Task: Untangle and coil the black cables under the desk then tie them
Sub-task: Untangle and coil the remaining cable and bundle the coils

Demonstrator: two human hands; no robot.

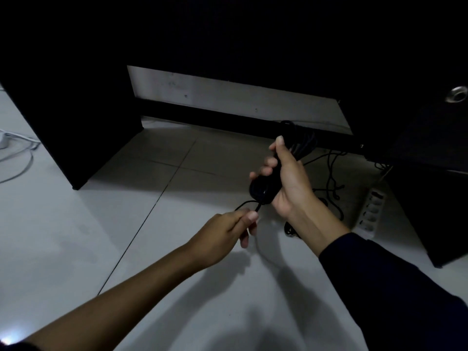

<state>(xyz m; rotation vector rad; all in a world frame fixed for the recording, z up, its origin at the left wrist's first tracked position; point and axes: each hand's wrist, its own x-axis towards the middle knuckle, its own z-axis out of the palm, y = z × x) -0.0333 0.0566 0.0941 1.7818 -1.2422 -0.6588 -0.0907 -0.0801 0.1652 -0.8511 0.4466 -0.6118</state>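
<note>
My right hand (288, 181) grips a coiled bundle of black cable (262, 192), held upright above the floor, with loops sticking out above my thumb. From the bottom of the bundle a loose cable end (247, 204) runs down to my left hand (228, 231), which pinches it between thumb and forefinger just below the coil. More black cables (331, 183) lie loose and tangled on the tiles behind my right hand, under the desk.
A white power strip (371, 211) lies on the floor at the right. The black desk has a side panel (76, 138) at left, a crossbar (228, 117) and a drawer unit (430, 198) at right. White cables (20, 158) trail at far left.
</note>
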